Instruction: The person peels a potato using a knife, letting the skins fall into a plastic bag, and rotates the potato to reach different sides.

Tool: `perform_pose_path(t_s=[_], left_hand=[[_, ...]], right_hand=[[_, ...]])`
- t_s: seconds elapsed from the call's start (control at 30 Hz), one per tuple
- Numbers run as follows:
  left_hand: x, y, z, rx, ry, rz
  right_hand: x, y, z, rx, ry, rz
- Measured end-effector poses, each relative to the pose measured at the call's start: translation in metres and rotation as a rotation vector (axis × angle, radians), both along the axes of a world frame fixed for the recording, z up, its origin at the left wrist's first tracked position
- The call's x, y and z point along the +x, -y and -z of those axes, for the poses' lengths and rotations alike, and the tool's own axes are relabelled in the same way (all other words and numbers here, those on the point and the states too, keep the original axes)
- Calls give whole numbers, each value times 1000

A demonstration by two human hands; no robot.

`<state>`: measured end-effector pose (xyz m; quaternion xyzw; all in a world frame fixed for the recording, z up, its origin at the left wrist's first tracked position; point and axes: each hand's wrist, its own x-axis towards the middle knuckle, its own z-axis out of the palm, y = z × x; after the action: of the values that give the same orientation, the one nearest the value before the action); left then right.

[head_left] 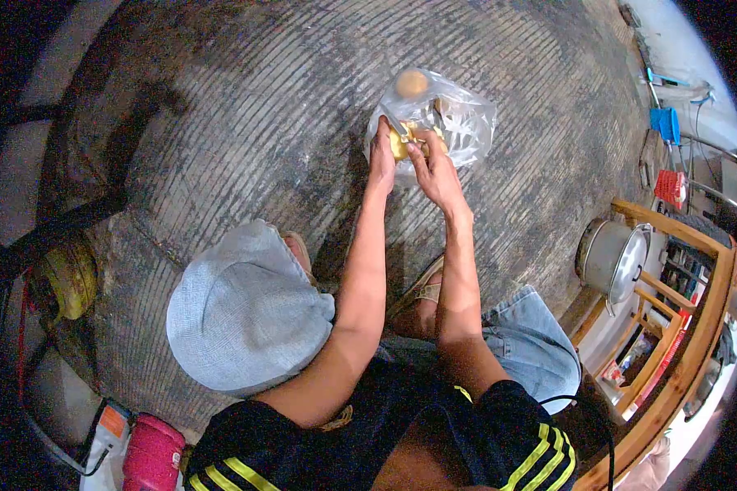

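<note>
The left hand (pixel 382 157) is closed around a yellow piece of food (pixel 397 146), its fingers along the outer side, while the right hand (pixel 436 170) comes in from the opposite side with its fingers bent and close together. A thin grey blade (pixel 395 123) slants across the top of the yellow piece between the two hands; it seems to be gripped by the right hand, though the fingers hide its handle. The yellow piece is held over a clear plastic bag (pixel 473 123), which lies crumpled and spread on the grooved grey floor (pixel 262 123). At the far end of the bag, a round tan item (pixel 412 83) shows, apart from the hands.

Both forearms reach forward between the knees, in light blue jeans (pixel 241 315), with sandalled feet on the floor beneath the arms. The black shirt (pixel 303 450) has yellow stripes at the sleeves.

Well to the right, a lidded metal pot (pixel 595 252) is next to a wooden frame (pixel 716 303). Beyond it are a red basket (pixel 670 186) and a blue dustpan-like object (pixel 665 124) near the wall. At the lower left is a pink container (pixel 153 454), and above it a yellowish-green rounded object (pixel 70 278) in shadow.
</note>
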<state>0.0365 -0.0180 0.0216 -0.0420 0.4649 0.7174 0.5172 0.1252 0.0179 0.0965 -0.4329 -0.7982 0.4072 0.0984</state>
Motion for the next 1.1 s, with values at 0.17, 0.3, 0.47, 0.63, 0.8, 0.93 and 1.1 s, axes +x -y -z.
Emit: perform_pose_path(t_s=[0.17,0.3,0.47,0.63,0.8,0.93,1.1], left_hand=[[2,-1,-2,-1,25,-13],[2,-2,2,18,24,-5],[-1,0,6,-10,10,37],[-6,-2,8,88,76,43],[-10,1,6,146,-19,91],[-10,4,-4,137,-40,84],[-11,4,-7,108,-17,106]], right_hand=[[0,-5,0,-72,52,16],[1,-7,2,-71,37,26],[2,-13,5,-145,88,46],[7,-10,-2,-138,-30,15],[11,-6,3,-219,-58,5],[10,-6,2,-206,-25,7],[8,-9,1,-176,44,28]])
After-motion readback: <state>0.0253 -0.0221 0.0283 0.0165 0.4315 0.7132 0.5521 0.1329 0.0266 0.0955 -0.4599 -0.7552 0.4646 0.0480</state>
